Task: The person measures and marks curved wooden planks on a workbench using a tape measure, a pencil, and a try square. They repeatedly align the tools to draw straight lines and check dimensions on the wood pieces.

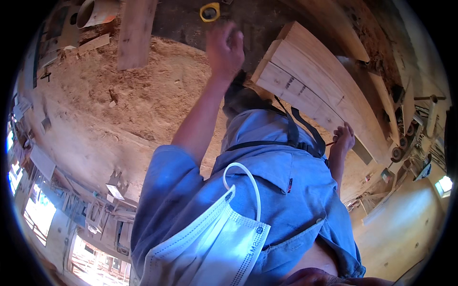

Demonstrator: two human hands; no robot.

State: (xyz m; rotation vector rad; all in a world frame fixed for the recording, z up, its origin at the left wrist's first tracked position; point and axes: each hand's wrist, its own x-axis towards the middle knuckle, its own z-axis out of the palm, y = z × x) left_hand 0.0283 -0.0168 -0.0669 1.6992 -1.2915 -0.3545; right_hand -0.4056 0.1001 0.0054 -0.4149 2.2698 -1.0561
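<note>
My left hand [225,51] is stretched forward with its fingers apart and slightly blurred, and nothing shows in it. Just beyond its fingertips lies a yellow tape measure [209,12] on a dark surface. To the right, stacked pale wooden boards [315,62] run lengthwise, with a dark line and short dark marks on the nearer one. My right hand [343,137] is closed beside the boards' near edge, its fingers pinched on a thin reddish pencil-like stick [330,143]. Its far end is hidden by the fingers.
Sawdust [157,90] covers the floor to the left, where a loose plank [136,35] juts in. A wide pipe-like cylinder [98,13] lies at the far left. Scrap wood and tools [424,124] crowd the right side. A white mask [210,238] hangs at my chest.
</note>
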